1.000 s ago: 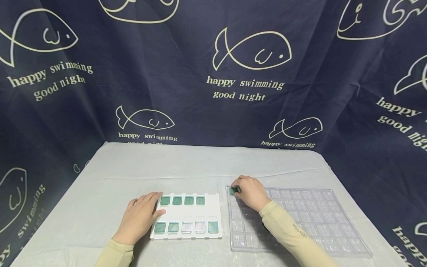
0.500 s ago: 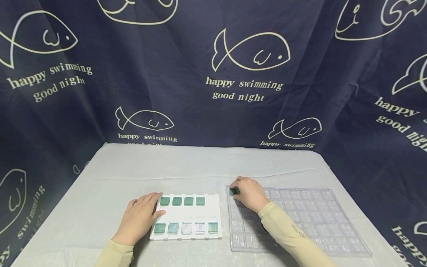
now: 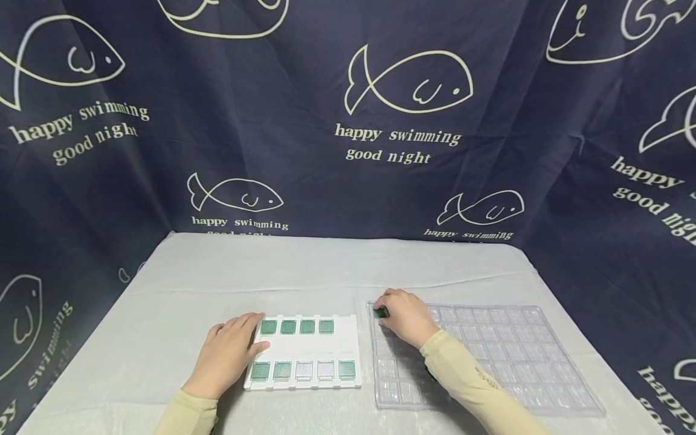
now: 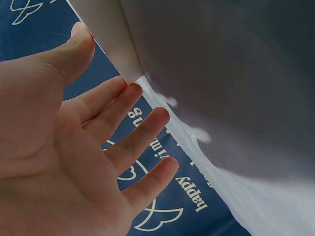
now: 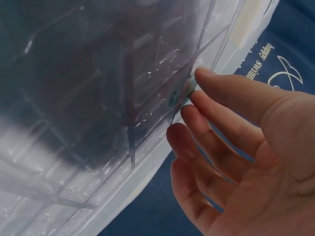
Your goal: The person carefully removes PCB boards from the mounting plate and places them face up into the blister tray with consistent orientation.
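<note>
Released tilted, the green chip (image 3: 379,313) your right hand (image 3: 406,315) pinches could jam in the clear tray (image 3: 513,335), while your left hand (image 3: 229,351) rests straight-fingered against the white board (image 3: 307,346)

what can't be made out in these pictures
Small square green board: head view, partly hidden by the right hand.
Clear plastic compartment tray: head view, partly hidden by the beige right sleeve.
White rectangular plate: head view, left edge partly covered by the left hand.
Beige left sleeve: head view, cut off by bottom edge.
</note>
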A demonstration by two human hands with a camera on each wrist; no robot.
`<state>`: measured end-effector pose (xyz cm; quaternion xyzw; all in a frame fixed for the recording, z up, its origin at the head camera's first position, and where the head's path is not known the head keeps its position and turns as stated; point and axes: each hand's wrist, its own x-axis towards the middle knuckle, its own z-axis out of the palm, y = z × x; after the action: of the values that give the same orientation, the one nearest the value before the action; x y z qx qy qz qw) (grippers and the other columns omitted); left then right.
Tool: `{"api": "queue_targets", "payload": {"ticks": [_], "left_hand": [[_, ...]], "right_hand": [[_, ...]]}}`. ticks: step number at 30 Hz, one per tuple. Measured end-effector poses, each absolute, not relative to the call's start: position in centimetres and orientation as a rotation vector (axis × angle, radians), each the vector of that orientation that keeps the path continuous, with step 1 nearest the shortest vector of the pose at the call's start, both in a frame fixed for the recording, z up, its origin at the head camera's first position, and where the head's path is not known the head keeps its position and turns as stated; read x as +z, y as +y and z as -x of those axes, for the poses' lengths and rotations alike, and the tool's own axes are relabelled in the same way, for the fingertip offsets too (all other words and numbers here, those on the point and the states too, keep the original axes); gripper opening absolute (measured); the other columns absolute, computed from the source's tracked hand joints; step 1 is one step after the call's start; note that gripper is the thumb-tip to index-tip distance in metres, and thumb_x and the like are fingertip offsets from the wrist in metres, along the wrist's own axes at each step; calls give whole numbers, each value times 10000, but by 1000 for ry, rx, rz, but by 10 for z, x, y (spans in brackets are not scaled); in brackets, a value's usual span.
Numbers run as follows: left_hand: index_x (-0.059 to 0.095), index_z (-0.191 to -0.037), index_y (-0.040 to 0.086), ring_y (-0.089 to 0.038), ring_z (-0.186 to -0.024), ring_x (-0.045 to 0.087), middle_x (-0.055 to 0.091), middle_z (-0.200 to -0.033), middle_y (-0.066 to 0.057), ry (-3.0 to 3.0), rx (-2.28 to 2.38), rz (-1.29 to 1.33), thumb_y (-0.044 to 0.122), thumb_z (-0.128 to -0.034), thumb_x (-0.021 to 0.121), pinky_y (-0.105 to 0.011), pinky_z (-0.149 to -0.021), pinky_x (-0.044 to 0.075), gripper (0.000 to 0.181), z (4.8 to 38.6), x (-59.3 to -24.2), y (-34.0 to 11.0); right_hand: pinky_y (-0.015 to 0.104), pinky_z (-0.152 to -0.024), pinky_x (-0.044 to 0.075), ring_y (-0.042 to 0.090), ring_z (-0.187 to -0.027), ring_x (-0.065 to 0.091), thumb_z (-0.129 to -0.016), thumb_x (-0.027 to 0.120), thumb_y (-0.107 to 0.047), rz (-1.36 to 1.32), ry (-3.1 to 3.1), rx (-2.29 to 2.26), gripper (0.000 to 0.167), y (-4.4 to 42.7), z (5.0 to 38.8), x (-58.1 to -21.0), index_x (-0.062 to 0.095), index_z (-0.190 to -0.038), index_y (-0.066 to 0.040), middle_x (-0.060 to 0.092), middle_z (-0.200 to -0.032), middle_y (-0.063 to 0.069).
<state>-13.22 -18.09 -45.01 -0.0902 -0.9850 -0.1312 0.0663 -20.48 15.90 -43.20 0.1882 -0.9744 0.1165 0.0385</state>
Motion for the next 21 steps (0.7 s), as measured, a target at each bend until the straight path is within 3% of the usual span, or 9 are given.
{"api": "queue_targets", "payload": {"ticks": [21], "left_hand": [[596,-1391,54,-372,-1276,603,648,-1375,-123,-2975,-414,267,346,-898,762,-632,-1006,501,596,132,-450,-180]], "right_hand": [[418,-833,639,255,-917,724,-744,902,-126,-563,-2987,370,269,155,200,-430,786,-985,-113,743,-960,31]]}}
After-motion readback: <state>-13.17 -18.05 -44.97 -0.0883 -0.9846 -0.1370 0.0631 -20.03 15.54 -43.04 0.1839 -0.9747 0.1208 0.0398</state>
